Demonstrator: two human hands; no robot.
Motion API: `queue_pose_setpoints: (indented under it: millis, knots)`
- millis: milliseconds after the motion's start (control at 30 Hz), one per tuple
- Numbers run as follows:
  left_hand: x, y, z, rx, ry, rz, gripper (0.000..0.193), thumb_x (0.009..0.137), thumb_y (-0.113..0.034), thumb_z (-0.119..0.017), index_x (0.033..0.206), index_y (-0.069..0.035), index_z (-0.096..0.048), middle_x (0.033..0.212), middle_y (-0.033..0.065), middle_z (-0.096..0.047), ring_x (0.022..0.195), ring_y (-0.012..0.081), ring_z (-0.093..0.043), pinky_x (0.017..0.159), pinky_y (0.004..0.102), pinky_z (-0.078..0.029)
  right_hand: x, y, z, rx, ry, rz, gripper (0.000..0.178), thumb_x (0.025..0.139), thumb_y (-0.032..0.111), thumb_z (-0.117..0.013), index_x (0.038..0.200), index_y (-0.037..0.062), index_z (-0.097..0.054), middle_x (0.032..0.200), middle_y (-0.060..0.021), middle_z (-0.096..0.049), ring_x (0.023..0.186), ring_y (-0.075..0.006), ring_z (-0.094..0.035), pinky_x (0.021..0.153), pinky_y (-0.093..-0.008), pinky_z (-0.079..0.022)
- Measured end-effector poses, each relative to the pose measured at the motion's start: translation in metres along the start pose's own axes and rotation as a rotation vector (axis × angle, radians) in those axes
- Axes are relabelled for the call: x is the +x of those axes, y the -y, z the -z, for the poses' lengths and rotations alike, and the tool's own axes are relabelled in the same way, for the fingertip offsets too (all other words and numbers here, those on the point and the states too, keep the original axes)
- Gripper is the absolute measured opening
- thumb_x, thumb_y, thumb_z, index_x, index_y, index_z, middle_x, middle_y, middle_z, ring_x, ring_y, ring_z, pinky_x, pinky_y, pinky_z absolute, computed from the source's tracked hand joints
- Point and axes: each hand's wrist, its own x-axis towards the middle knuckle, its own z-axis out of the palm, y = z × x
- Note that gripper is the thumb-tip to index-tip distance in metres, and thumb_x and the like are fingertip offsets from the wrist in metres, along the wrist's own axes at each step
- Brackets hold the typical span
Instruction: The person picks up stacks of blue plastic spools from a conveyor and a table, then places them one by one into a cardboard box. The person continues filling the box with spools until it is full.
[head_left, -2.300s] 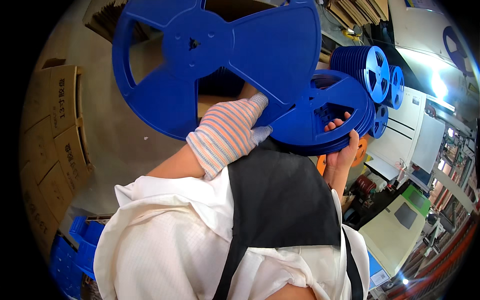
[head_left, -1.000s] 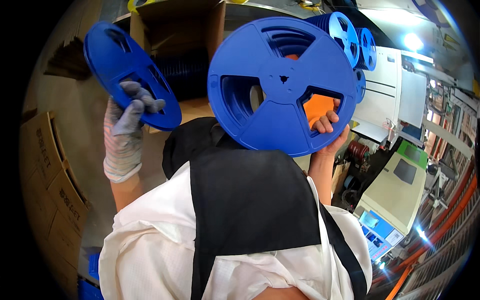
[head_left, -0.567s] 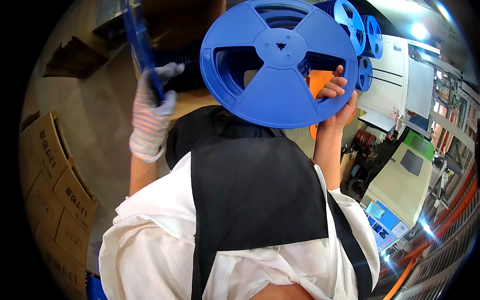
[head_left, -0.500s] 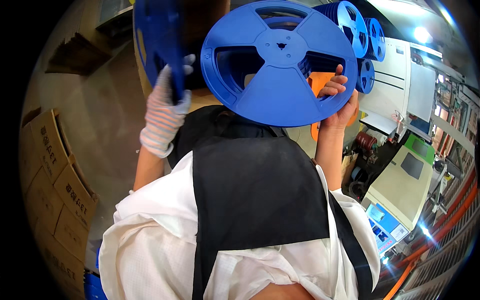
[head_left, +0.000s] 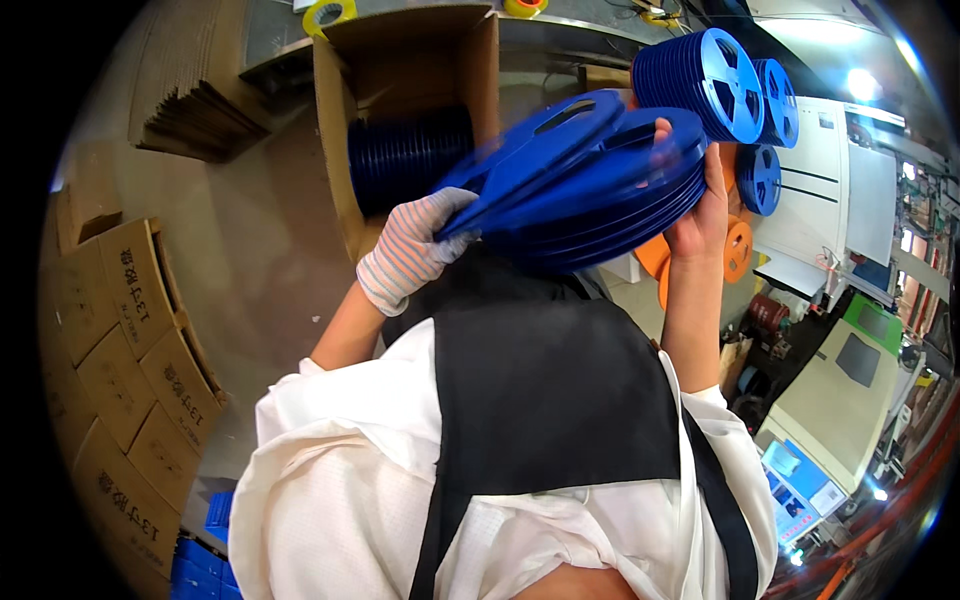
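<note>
My left hand (head_left: pixel 412 250), in a striped knit glove, is closed on the near-left rim of a blue plastic reel (head_left: pixel 540 155). That reel lies tilted against a stack of similar blue reels (head_left: pixel 600 235), overlapping its left side. Bare, my right hand (head_left: pixel 697 215) grips the stack's right edge, with blurred fingertips showing above the top reel. Left of the stack stands an open cardboard box (head_left: pixel 335 140) with a row of dark blue reels (head_left: pixel 415 155) on edge inside.
Upright rows of blue reels (head_left: pixel 735 85) stand behind my right hand, with orange reels (head_left: pixel 738 248) below. Printed cartons (head_left: pixel 130 370) are piled at left, flattened cardboard (head_left: pixel 200 85) behind them. A yellow tape roll (head_left: pixel 328 15) sits on the back bench. Machinery (head_left: pixel 840 390) is at right.
My left hand has brought its reel rightward from near the box onto the stack. The stack has tipped from facing me to lying flatter. The view has shifted, uncovering the box.
</note>
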Motion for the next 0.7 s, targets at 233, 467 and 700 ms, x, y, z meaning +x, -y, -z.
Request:
queue_pose_setpoints:
  millis: [233, 467, 700]
  knots:
    - [-0.013, 0.021, 0.043, -1.278, -0.363, -0.063, 0.030, 0.084, -0.017, -0.068, 0.108, -0.005, -0.055, 0.090, 0.0060, -0.063, 0.087, 0.0216, -0.060, 0.088, 0.0402, -0.051, -0.020, -0.009, 0.015, -0.327, -0.272, 0.084, 0.035, 0.094, 0.026, -0.055, 0.115, -0.0024, -0.053, 0.105, -0.0157, -0.062, 0.097, -0.0280, -0.063, 0.084, -0.0422, -0.055]
    - [-0.045, 0.053, 0.068, -1.402, -0.551, -0.213, 0.032, 0.081, -0.016, -0.071, 0.106, -0.007, -0.053, 0.088, 0.0028, -0.058, 0.082, 0.0175, -0.053, 0.078, 0.0341, -0.050, -0.032, -0.016, 0.033, -0.477, -0.376, 0.209, 0.034, 0.094, 0.023, -0.054, 0.115, -0.0043, -0.054, 0.101, -0.0171, -0.064, 0.093, -0.0268, -0.065, 0.083, -0.0401, -0.055]
    - [-0.047, 0.047, 0.065, -1.384, -0.681, -0.217, 0.035, 0.079, -0.015, -0.073, 0.106, -0.006, -0.053, 0.089, 0.0029, -0.058, 0.079, 0.0177, -0.051, 0.075, 0.0325, -0.047, -0.030, -0.008, 0.040, -0.413, -0.396, 0.208, 0.037, 0.095, 0.025, -0.051, 0.111, -0.0084, -0.055, 0.103, -0.0202, -0.064, 0.091, -0.0278, -0.066, 0.082, -0.0384, -0.055]
